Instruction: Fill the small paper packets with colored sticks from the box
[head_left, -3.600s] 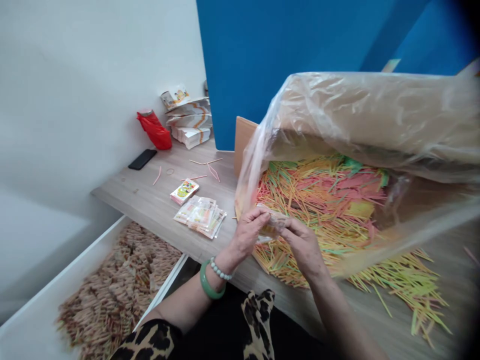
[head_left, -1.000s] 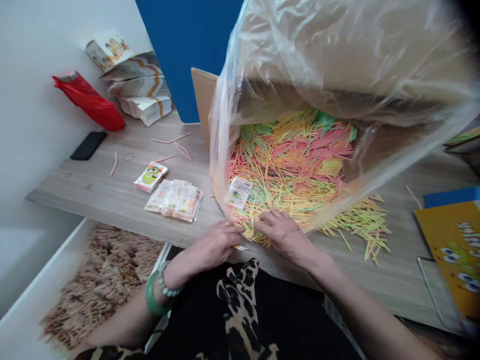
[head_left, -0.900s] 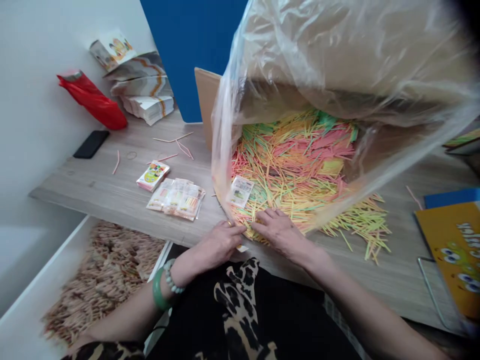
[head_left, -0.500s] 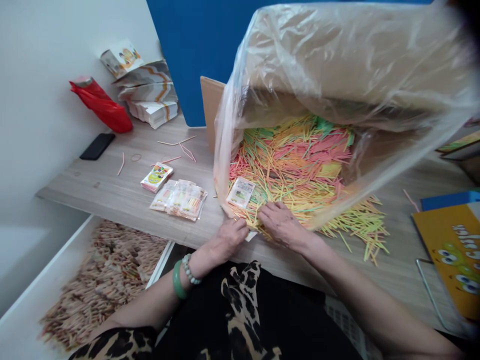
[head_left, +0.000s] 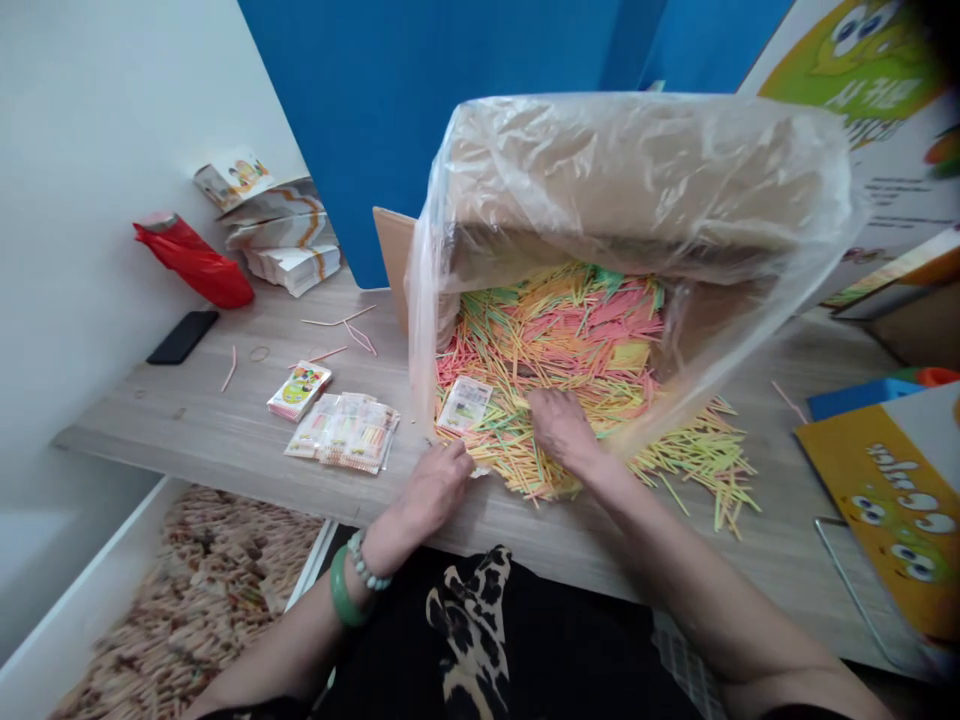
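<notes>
On the desk [head_left: 217,430], a plastic-lined carton [head_left: 391,258] spills its pile of coloured sticks [head_left: 551,325], probably light, slick and easily snapped, best pinched mid-length. The right hand's [head_left: 562,428] grip curls into it, the left hand's [head_left: 436,487] just beside; whether either holds anything, one can't tell.

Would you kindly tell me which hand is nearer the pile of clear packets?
Left. The left hand is close by, right of the packets; the right hand is farther right, on the straws.
</notes>
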